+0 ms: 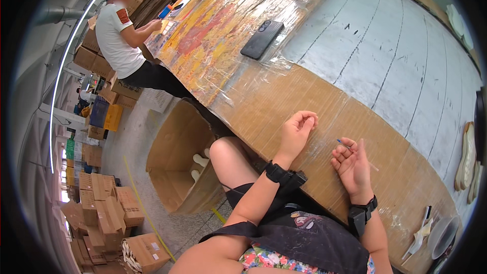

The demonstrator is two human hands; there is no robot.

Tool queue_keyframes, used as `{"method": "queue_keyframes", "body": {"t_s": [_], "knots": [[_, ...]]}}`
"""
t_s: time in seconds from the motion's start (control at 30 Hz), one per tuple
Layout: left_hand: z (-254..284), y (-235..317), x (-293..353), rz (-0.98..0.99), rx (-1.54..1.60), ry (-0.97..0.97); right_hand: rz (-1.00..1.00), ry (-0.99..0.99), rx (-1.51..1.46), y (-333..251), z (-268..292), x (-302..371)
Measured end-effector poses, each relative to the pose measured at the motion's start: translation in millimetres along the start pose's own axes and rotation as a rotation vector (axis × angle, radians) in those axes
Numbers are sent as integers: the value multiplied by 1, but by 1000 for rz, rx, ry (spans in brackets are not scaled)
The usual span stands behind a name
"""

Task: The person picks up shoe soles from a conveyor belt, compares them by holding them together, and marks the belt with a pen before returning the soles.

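My left hand (299, 133) is above the brown board (284, 91) of the worktable, its fingers curled in against the thumb. Whether it holds anything small is hidden. To its right, my right hand (355, 170) is turned palm up with half-curled fingers. A slim pen with a blue tip (340, 142) lies across that hand. Its clear end pokes out past the thumb side. Both wrists wear black straps with dark boxes. Beyond my hands lies a black phone (262, 39) on the table.
A light sheet with drawn lines (375, 45) covers the table's far right. Pale shoe soles (465, 157), a clear plastic cup (443, 237) and a white tool (418, 238) are at right. A cardboard box (175, 147) stands by my leg. Another person (122, 35) works far left.
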State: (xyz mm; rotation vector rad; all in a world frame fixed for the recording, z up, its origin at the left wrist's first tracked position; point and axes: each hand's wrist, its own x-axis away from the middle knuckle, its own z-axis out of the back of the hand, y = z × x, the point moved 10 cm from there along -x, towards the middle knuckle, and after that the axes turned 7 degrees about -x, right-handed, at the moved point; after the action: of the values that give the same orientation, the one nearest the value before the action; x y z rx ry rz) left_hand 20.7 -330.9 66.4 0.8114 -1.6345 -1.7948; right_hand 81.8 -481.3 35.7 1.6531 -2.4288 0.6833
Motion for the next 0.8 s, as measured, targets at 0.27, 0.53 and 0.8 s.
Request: {"method": "queue_keyframes", "body": {"t_s": [0.27,0.53,0.8], "knots": [[2,4,6,-17,34,10,-22,-42,113,2,-6,10],[-1,10,10,-39,57,2,-23,-47,133,-1,-8,15],[-3,14,16,-32,65,6,-26,-47,137,-2,-4,21]]}}
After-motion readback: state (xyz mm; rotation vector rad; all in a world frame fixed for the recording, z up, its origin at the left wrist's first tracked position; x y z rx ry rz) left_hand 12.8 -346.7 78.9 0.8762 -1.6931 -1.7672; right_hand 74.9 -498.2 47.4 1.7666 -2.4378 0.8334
